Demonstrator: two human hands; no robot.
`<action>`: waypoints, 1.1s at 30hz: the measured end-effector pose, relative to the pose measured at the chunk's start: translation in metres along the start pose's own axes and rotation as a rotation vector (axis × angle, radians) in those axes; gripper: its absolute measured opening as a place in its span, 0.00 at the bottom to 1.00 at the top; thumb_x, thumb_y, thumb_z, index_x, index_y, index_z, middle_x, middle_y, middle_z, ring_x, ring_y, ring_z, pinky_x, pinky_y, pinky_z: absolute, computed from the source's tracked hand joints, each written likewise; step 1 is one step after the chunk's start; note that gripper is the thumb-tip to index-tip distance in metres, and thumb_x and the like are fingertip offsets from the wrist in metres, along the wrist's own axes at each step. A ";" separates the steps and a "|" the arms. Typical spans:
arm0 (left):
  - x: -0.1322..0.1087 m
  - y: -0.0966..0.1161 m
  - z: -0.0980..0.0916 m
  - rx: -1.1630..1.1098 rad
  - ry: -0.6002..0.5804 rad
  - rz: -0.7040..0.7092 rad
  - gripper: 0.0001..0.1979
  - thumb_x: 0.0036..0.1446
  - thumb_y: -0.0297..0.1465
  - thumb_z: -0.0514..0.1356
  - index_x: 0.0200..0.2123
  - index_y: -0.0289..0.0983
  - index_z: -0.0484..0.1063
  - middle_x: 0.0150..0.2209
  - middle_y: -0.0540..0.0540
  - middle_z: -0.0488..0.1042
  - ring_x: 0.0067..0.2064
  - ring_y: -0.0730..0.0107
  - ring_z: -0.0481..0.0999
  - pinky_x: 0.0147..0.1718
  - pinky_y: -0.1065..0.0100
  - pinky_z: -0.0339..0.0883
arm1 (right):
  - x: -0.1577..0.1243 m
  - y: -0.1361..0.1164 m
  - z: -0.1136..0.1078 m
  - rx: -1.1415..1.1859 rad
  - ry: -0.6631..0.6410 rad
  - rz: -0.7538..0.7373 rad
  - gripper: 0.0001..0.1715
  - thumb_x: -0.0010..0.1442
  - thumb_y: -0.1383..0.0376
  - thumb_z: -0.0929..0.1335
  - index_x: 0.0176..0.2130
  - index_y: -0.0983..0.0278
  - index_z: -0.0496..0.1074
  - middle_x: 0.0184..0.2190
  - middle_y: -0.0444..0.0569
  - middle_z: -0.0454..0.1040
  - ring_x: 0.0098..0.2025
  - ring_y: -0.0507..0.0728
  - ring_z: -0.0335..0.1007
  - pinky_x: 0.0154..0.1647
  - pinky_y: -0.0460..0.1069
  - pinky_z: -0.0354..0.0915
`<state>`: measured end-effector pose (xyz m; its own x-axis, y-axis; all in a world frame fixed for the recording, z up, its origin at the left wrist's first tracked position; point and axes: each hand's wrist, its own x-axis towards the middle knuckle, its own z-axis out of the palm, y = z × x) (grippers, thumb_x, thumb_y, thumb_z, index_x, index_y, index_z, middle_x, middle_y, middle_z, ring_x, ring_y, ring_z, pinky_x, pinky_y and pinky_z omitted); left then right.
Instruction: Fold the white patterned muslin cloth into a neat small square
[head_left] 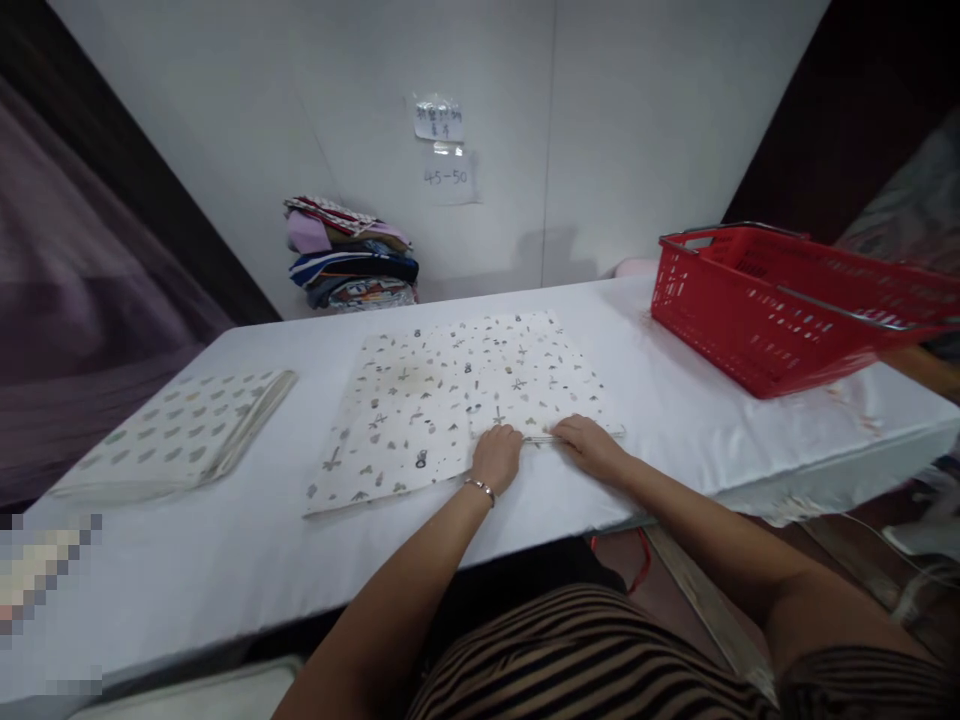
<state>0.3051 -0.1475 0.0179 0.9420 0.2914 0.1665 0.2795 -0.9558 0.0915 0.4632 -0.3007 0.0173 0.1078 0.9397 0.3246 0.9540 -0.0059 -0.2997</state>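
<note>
A white cloth with a small scattered print (pixel 442 390) lies spread on the table, its near right part folded over into a narrow strip. My left hand (pixel 497 460), with a bracelet at the wrist, has its fingers curled over the near edge of that strip. A short way to the right, my right hand (pixel 592 450) pinches the same folded edge. Between the two hands the stacked layers of the fold show. The fingertips of both hands are partly hidden against the cloth.
A folded patterned cloth (pixel 172 430) lies at the table's left. The red plastic basket (pixel 750 320) stands at the right. A pile of folded fabrics (pixel 352 255) sits by the back wall, below paper signs (pixel 442 120). White fabric covers the table (pixel 247 560).
</note>
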 end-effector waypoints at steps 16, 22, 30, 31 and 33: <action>0.002 -0.004 0.005 0.046 0.035 0.023 0.11 0.61 0.26 0.48 0.36 0.35 0.71 0.36 0.42 0.71 0.41 0.60 0.68 0.38 0.60 0.61 | -0.051 0.061 -0.044 0.099 0.181 0.755 0.12 0.59 0.65 0.61 0.35 0.63 0.73 0.31 0.48 0.76 0.34 0.56 0.71 0.35 0.48 0.64; 0.001 -0.002 0.006 0.042 0.053 0.017 0.12 0.62 0.27 0.47 0.36 0.36 0.71 0.37 0.42 0.71 0.41 0.59 0.68 0.38 0.60 0.61 | -0.043 0.064 -0.051 0.164 -0.083 0.940 0.16 0.57 0.58 0.64 0.24 0.64 0.71 0.12 0.42 0.67 0.18 0.51 0.63 0.24 0.45 0.56; -0.003 -0.003 0.008 0.034 0.064 0.008 0.13 0.63 0.29 0.47 0.37 0.37 0.71 0.38 0.42 0.71 0.41 0.60 0.68 0.39 0.60 0.61 | -0.029 0.059 -0.056 0.193 -0.106 1.001 0.11 0.49 0.64 0.70 0.19 0.64 0.68 0.10 0.41 0.63 0.19 0.51 0.62 0.24 0.45 0.54; -0.003 -0.003 0.008 0.030 0.065 0.007 0.13 0.63 0.29 0.47 0.37 0.37 0.71 0.38 0.42 0.71 0.41 0.60 0.68 0.39 0.60 0.60 | -0.027 0.058 -0.058 0.218 -0.099 1.010 0.12 0.50 0.65 0.70 0.19 0.64 0.67 0.10 0.41 0.63 0.18 0.50 0.61 0.23 0.45 0.54; -0.003 -0.003 0.009 0.027 0.063 0.006 0.13 0.63 0.29 0.47 0.37 0.37 0.71 0.38 0.42 0.71 0.41 0.61 0.67 0.40 0.60 0.60 | -0.024 0.055 -0.061 0.286 -0.076 1.027 0.12 0.52 0.64 0.69 0.20 0.65 0.67 0.12 0.41 0.64 0.18 0.49 0.61 0.21 0.44 0.54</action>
<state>0.3031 -0.1457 0.0087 0.9304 0.2868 0.2285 0.2795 -0.9580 0.0642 0.5306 -0.3441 0.0479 0.7951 0.5494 -0.2567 0.3144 -0.7354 -0.6003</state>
